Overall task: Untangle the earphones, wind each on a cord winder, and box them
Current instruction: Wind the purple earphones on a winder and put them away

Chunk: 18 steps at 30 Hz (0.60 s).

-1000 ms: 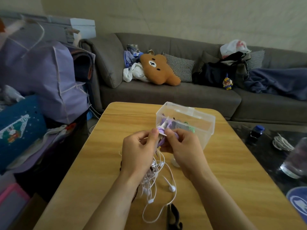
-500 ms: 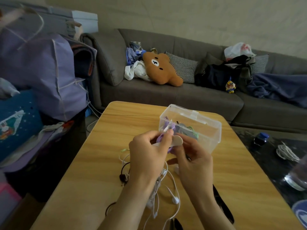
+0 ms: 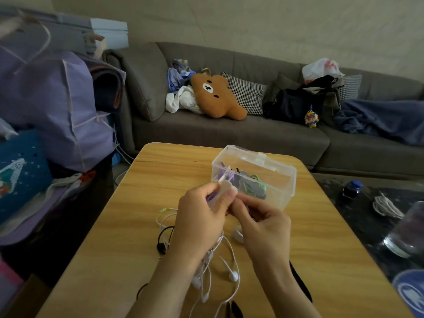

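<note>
Left hand (image 3: 202,216) and right hand (image 3: 261,223) both pinching a pale winder (image 3: 226,190) above the surface (image 3: 128,226). White earphones (image 3: 229,269) tangled beneath the wrists. Clear box (image 3: 270,180) just beyond, partly hidden by fingers. Black earphone (image 3: 162,246) left. Sofa (image 3: 252,134) behind.

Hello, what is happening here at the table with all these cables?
A person sits at a wooden table and holds a pale cord winder with purple cord between both hands. The left hand grips it from the left and the right hand pinches it from the right. White earphones hang tangled below the hands, and a black earphone lies beside them. A clear plastic box behind the hands already contains some wound cords.
</note>
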{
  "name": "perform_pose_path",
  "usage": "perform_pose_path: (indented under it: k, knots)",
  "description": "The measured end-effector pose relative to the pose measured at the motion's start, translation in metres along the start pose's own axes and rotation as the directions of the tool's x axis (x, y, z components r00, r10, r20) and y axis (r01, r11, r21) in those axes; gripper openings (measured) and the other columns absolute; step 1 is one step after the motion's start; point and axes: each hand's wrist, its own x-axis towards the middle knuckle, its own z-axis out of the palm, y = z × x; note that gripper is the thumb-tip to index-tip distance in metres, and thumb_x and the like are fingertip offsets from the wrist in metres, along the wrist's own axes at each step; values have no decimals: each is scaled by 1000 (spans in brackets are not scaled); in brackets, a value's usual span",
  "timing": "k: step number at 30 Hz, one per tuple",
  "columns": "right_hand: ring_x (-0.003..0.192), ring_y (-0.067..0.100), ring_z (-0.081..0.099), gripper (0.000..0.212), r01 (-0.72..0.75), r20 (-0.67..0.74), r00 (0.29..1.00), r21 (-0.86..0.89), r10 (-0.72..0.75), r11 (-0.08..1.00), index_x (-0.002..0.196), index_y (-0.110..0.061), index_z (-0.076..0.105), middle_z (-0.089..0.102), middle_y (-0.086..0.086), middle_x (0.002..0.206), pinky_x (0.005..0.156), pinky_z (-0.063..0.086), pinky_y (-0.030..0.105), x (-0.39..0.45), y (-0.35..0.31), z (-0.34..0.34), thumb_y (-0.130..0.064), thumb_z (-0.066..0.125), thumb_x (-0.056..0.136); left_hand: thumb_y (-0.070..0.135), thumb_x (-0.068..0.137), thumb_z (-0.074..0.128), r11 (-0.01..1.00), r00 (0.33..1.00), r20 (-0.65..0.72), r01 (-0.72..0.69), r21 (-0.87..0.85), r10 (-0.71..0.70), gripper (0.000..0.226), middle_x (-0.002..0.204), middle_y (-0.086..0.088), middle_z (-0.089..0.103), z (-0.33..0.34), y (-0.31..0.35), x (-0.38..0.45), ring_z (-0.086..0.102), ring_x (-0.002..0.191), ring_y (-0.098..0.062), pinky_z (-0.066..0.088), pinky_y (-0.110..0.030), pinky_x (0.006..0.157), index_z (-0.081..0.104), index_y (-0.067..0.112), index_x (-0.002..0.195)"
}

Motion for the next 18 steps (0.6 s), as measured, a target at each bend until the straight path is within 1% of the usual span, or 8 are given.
perform_pose_path:
  k: [2, 3, 5, 7, 9, 12, 15, 18]
  knots:
    - [83, 9, 74, 15, 23, 23, 999, -17, -23, 1000, 89, -21, 80, 78, -5, 84, 75, 59, 24, 0, -1, 0, -7, 75, 86, 35, 97, 60, 975, 990, -7, 137, -176, -140, 15, 85, 9, 75, 2, 4, -1, 71, 84, -4, 60, -27, 76, 73, 29, 100]
    - [83, 9, 74, 16, 43, 38, 998, -44, -41, 998, 90, -20, 79, 78, -6, 85, 75, 59, 24, 0, -1, 0, -6, 76, 85, 32, 98, 60, 933, 971, -7, 227, -278, -239, 15, 83, 8, 75, 2, 5, -1, 71, 82, -6, 58, -27, 74, 74, 27, 94]
    - [81, 11, 74, 16, 71, 80, 995, -101, -63, 992, 92, -19, 80, 77, -6, 85, 75, 61, 28, -1, 0, 0, -5, 76, 85, 25, 97, 62, 809, 916, 36, 370, -458, -399, 18, 74, 3, 72, 1, 8, 0, 67, 71, -11, 51, -25, 65, 73, 14, 87]
    - [79, 11, 74, 14, 71, 110, 992, -133, -57, 988, 94, -19, 79, 77, -7, 84, 76, 62, 33, -3, 2, 1, -9, 77, 85, 22, 96, 61, 684, 880, 70, 413, -602, -469, 19, 71, -4, 65, 0, 10, 1, 61, 66, -16, 49, -28, 59, 67, 7, 85]
    - [81, 10, 74, 14, 76, 126, 990, -156, -57, 985, 96, -21, 79, 77, -9, 84, 76, 61, 34, -5, 2, 4, -14, 79, 84, 23, 95, 61, 596, 855, 61, 409, -692, -515, 16, 78, -10, 59, -1, 10, 1, 59, 72, -22, 50, -34, 65, 64, 8, 89]
    - [88, 10, 72, 16, 87, 152, 987, -171, -60, 981, 97, -27, 78, 76, -13, 88, 78, 60, 31, -9, 2, 10, -18, 80, 85, 29, 92, 64, 597, 834, -38, 361, -716, -550, 19, 88, -14, 56, 3, 8, 2, 56, 82, -30, 50, -43, 74, 64, 11, 97]
    - [90, 10, 72, 12, 52, 142, 989, -143, -31, 988, 98, -29, 79, 76, -13, 90, 81, 60, 34, -11, 2, 13, -23, 74, 89, 28, 93, 66, 610, 826, -155, 260, -748, -542, 16, 89, -8, 58, 3, 9, 2, 58, 82, -24, 51, -41, 73, 63, 19, 106]
    - [92, 10, 72, 18, 47, 161, 986, -102, -30, 994, 102, -29, 79, 76, -11, 94, 80, 60, 31, -13, -1, 13, -24, 78, 86, 26, 94, 65, 602, 844, -176, 200, -773, -506, 15, 94, -12, 61, 2, 14, -1, 63, 75, -26, 57, -40, 67, 59, 20, 108]
